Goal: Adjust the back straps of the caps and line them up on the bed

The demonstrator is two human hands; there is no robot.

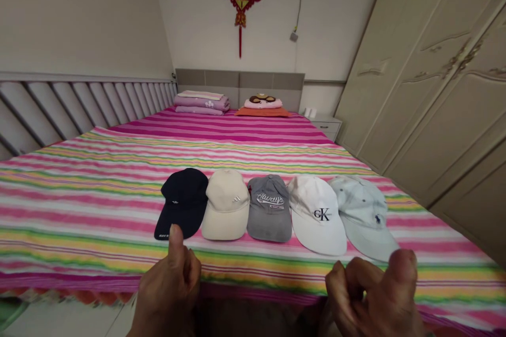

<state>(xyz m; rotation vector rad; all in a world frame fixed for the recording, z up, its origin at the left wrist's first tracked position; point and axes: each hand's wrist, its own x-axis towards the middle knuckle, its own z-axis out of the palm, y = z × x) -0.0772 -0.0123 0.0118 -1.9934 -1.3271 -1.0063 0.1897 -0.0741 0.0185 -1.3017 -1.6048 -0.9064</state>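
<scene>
Left hand point(168, 295) curled, thumb up, empty, over navy cap point(184, 200) brim, contact unclear | right hand point(371, 295) fingers pressed together, empty, just below pale blue cap point(363, 213) | five caps point(269, 210) lined mid-frame on striped bedspread point(79, 221) | wrists cut off at bottom edge

The left hand point(168, 289) and right hand point(371, 295) are cut off at 6 o'clock; the navy cap point(184, 195) is partly hidden by the left thumb; nightstand items point(309, 112) at 1 o'clock cannot be identified.
</scene>
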